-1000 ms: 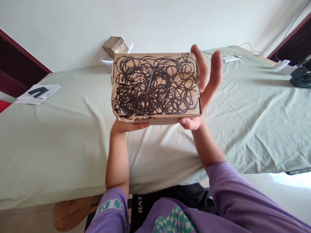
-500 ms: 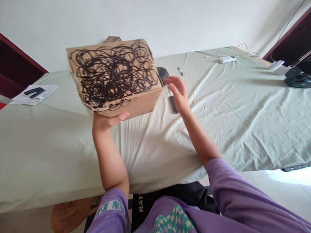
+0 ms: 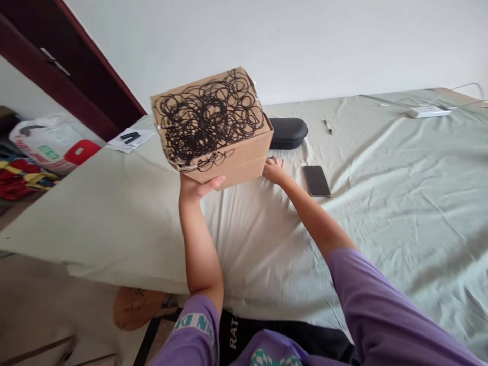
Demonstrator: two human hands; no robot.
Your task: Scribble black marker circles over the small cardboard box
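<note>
A cardboard box [image 3: 244,162], its top covered in black marker scribbles, is held up over the table by my left hand [image 3: 198,189]. The thumb of that hand lies along the near side, and its other fingers are hidden beneath the box. Just right of the box's lower corner is my right hand [image 3: 274,171], low near the cloth, with its visible fingers apart. Part of that hand is behind the box, so whether it touches anything there I cannot tell. Behind it lies a black hard case [image 3: 288,133], partly covered by the box.
A smartphone [image 3: 317,181] lies right of my right hand on the cloth-covered table [image 3: 381,213]. Farther back are a marker pen [image 3: 328,127] and a white power strip [image 3: 429,112] with cables. A black stapler [image 3: 130,137] sits on papers at left, near plastic bags [image 3: 46,142].
My right hand has dropped from beside the box's right edge to its lower right corner. The view has swung left, showing the bags and door. My left hand still holds the box.
</note>
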